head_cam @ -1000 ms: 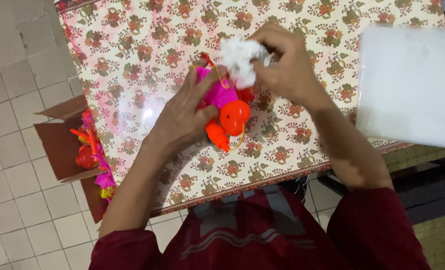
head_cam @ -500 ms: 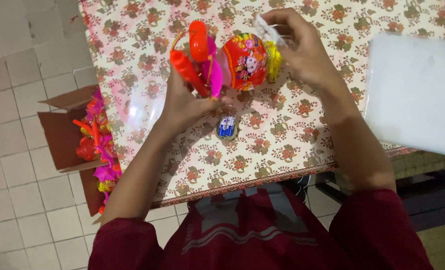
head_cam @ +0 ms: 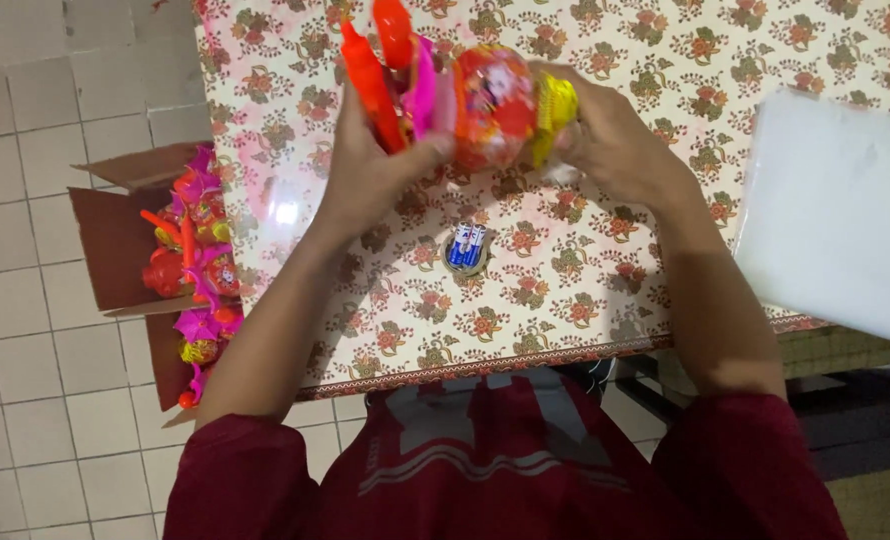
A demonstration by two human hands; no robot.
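Left hand (head_cam: 370, 175) raised above the table (head_cam: 665, 60), fingers curled and closed on the orange and pink end of a plastic toy (head_cam: 455, 95); thumb pressed against the toy's round red body. Right hand (head_cam: 615, 145) closed on the opposite, yellow end of the same toy, fingers wrapped round it from 3 o'clock. Toy held clear of the tabletop between both hands, at 12 o'clock in the head view, long axis roughly level. Two orange prongs and a pink piece projecting upward past the left fingers toward 11 o'clock. Round body printed in red and orange; detail of the print too blurred to tell.

On the table, directly at 6 o'clock of the toy: small pack of batteries (head_cam: 467, 247), blue and white, lying flat, apart from both hands. Tabletop covered by a cream cloth with a red and green flower pattern under a shiny clear sheet.

At 3 o'clock: stack of white sheets (head_cam: 845, 210) lying over the table's right edge, well apart from the right hand.

At 9 o'clock, on the tiled floor (head_cam: 25, 120) beside the table: open cardboard box (head_cam: 115, 245), flaps spread, holding further toys (head_cam: 197, 265) in orange, pink and yellow, piled loosely.

At 6 o'clock: dark red shirt (head_cam: 485, 470) with pale stripes, sleeves ending above both elbows.
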